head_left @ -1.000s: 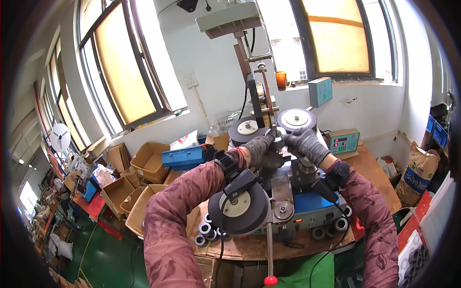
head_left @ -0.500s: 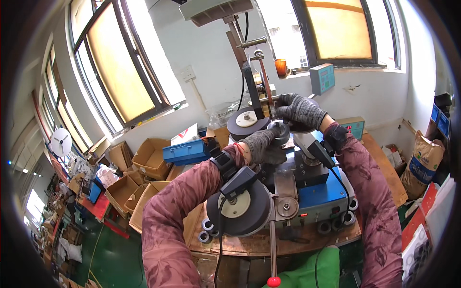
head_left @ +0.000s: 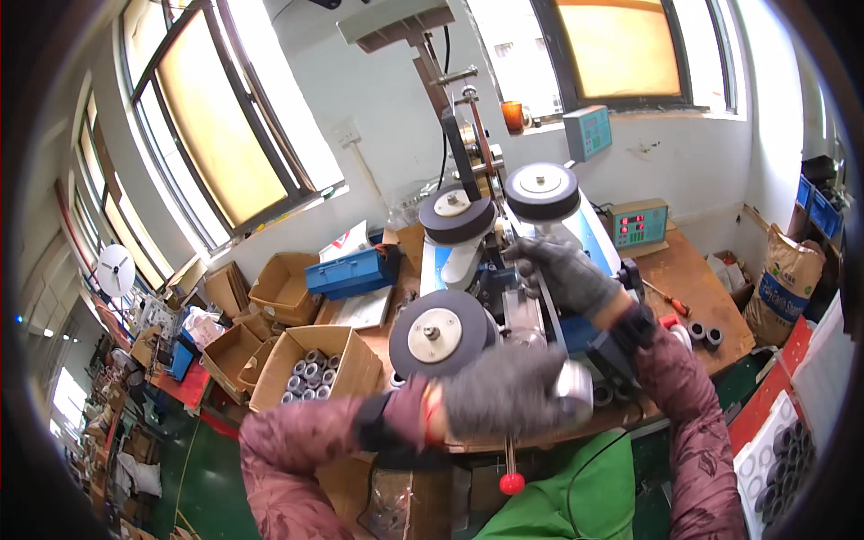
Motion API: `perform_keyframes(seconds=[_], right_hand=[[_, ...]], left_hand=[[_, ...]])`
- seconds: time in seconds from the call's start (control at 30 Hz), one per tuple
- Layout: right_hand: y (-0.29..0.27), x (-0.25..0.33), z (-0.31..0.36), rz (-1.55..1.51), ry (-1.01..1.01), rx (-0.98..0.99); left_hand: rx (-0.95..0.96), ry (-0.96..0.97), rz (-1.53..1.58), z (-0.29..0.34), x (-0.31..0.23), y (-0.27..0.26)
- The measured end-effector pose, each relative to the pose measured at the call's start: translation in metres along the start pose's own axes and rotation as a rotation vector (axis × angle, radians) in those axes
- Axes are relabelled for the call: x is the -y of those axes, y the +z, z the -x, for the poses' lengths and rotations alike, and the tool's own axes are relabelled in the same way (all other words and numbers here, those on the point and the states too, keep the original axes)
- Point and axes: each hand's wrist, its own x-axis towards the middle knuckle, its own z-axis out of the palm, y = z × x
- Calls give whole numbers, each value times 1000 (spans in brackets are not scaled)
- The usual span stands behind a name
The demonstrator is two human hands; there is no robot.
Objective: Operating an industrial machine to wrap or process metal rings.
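Observation:
My left hand point(head_left: 499, 393), in a grey glove, is closed around a silver metal ring point(head_left: 573, 392) above the near edge of the bench machine; both are blurred by motion. At the middle of the machine, my gloved right hand point(head_left: 571, 277) has its fingers curled in by the central fixture point(head_left: 522, 310); what they grip is hidden. Around the fixture stand dark abrasive wheels: a near-left wheel point(head_left: 436, 333), a far-left wheel point(head_left: 456, 214) and a far-right wheel point(head_left: 542, 191). A lever with a red knob point(head_left: 511, 484) points toward me.
Left of the machine stands a cardboard box point(head_left: 360, 360) with several metal rings point(head_left: 310, 373). A blue case point(head_left: 353, 273) lies behind it. At right are a control box point(head_left: 639, 225), a screwdriver point(head_left: 677, 306), dark rings point(head_left: 713, 338) and a white tray point(head_left: 760, 450) of parts.
Both hands were together at a metal ring near the far wheels. The left has swung toward me with a ring; the right has drawn back to the fixture, uncovering the far-right wheel.

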Motion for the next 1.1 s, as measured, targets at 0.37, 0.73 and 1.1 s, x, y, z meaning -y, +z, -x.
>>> perform_keyframes(seconds=[0.37, 0.73, 1.1], right_hand=[[-90, -89, 308, -193, -268, -763], [-97, -229, 351, 25, 75, -1086], [-187, -43, 547, 1823, 369, -1296]], left_hand=[[140, -693, 1092, 198, 57, 146], [-105, -902, 34, 188, 285, 242], [-318, -967, 306, 213, 315, 226]])
